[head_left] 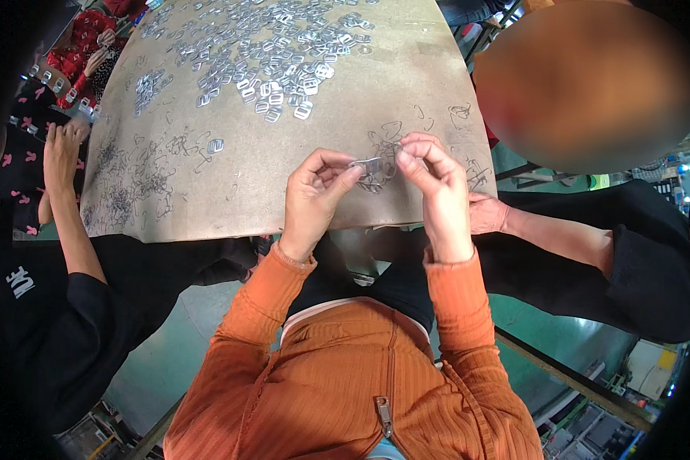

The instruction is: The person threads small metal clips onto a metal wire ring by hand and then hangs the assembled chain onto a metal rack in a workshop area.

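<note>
Between the thumb and fingers of my left hand (314, 195) is a small silver metal buckle (369, 160), seen almost edge-on above the table near its front edge. My right hand (443, 188) faces it from the right, thumb and fingers pinched together; whatever they hold is too small to make out. Thin bent wire pieces (370, 185) lie on the table beneath and between my hands. Farther back spreads a large heap of flat silver buckles (272, 77), with one single buckle (215, 146) apart from it on the left.
A brown-covered table (245, 192) stretches away in front of me. More loose wire pieces (142, 176) cover its left side. A co-worker's hand (63, 153) is at the left edge, another's hand (487, 213) at the right edge by my wrist. Someone in red (77, 46) sits far left.
</note>
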Tool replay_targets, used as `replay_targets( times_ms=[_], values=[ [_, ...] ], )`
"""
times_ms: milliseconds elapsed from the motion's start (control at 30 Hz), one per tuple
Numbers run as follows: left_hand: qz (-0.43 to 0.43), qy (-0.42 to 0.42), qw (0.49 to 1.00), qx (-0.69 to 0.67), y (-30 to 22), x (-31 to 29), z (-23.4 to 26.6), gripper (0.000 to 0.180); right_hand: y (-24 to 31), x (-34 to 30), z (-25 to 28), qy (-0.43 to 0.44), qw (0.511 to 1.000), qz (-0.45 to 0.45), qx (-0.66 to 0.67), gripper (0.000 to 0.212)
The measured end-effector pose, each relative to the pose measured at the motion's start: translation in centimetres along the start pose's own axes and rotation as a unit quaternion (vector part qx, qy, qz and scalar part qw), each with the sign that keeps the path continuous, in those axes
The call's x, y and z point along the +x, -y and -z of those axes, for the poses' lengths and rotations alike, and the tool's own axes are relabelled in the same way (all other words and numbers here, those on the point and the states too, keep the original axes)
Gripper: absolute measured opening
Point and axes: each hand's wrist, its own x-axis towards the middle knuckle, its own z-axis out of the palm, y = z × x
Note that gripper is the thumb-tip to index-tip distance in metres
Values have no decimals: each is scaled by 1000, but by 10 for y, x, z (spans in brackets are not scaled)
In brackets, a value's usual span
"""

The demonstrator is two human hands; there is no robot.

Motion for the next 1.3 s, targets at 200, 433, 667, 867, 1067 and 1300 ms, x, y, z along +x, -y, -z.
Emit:
replay_targets(
  times_ms=[200,433,667,867,1067,1300],
  values=[
    [-41,12,998,35,2,0,-14,12,-3,-3,-8,-48,998,21,-37,8],
    [-134,43,966,217,23,21,2,13,2,-12,-2,-93,988,122,-31,8],
    [-91,-199,763,608,84,112,81,32,12,-42,22,-118,990,71,-18,7],
    [-120,-173,769,604,87,113,90,26,8,-64,13,-92,993,10,68,8],
    [-106,-42,948,298,40,73,13,17,17,-77,19,-59,998,-12,36,8],
    [-42,56,993,97,-23,-9,-35,17,9,-71,6,-34,992,-3,122,15]
  ],
)
